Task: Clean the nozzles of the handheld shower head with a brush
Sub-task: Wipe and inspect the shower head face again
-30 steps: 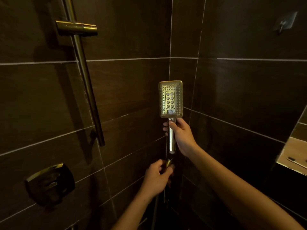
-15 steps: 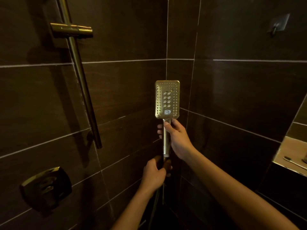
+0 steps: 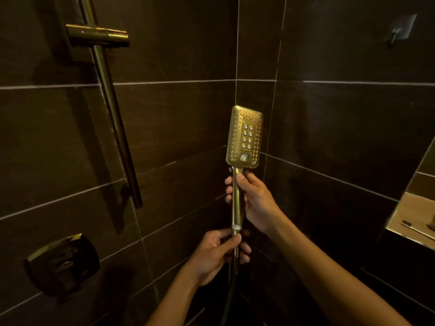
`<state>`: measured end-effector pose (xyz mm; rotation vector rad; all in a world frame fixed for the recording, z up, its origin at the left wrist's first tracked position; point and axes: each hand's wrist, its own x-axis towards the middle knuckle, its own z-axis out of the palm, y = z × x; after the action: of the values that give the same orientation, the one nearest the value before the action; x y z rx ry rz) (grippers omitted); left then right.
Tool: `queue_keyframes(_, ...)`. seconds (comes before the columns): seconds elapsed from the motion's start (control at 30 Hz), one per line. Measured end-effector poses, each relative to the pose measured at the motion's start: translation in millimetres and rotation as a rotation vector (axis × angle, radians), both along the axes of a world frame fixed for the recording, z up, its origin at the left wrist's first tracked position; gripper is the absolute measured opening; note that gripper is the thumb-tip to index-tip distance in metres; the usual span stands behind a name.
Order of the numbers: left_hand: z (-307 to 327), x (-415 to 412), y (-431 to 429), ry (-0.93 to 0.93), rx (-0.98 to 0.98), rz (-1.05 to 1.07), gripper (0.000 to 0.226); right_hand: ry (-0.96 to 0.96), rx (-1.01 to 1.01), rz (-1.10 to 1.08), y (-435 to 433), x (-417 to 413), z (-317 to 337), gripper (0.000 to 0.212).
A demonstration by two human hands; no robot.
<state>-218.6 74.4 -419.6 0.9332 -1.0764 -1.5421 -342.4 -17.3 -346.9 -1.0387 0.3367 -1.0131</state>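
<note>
No readable brand or lettering, perhaps lost in the dim light. Gold rectangular shower head (image 3: pixel 244 137), nozzle face toward the camera, upright before the tiled corner. Right hand (image 3: pixel 253 198) wrapped round its handle; left hand (image 3: pixel 216 254) pinching the hose (image 3: pixel 233 276) just beneath.

No readable text, label, brand, number or sign anywhere. Nothing legible on the face of the shower head (image 3: pixel 244 137), only rows of nozzle dots and one small round button, too blurred for any mark. Nothing written on the wall control plate (image 3: pixel 62 262), the slide rail (image 3: pixel 113 114) or the dark tiles (image 3: pixel 341 125).
</note>
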Motion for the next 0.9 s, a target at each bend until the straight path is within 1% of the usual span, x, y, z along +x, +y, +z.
queue_keyframes(0.1,-5,-2,0,-0.028,-0.014,0.065,0.033,0.020,-0.056,-0.024,2,-1,-5,0.035)
queue_keyframes(0.27,-6,-11,2,-0.187,-0.084,0.261,0.019,0.051,-0.080,-0.118,2,1,-9,0.033)
queue_keyframes(0.37,-9,-21,-3,-0.362,-0.035,0.410,0.016,0.205,-0.199,-0.352,7,10,-11,0.027)
queue_keyframes(0.43,-11,-26,-6,-0.415,0.032,0.465,0.016,0.286,-0.238,-0.455,12,16,-13,0.025)
queue_keyframes(0.5,-13,-24,-6,-0.405,0.045,0.454,0.016,0.290,-0.222,-0.409,14,16,-15,0.027)
queue_keyframes(0.63,-13,-3,-6,-0.340,-0.035,0.314,0.013,0.182,-0.080,-0.069,7,-8,-10,0.032)
queue_keyframes(0.73,-16,8,0,-0.304,-0.056,0.216,0.017,0.241,-0.092,0.091,-1,-26,-4,0.036)
queue_keyframes(0.83,-21,9,2,-0.301,-0.078,0.226,0.016,0.298,-0.142,0.094,-3,-29,-1,0.033)
queue_keyframes(0.9,-22,5,2,-0.313,-0.092,0.289,0.013,0.356,-0.212,0.008,1,-25,-1,0.029)
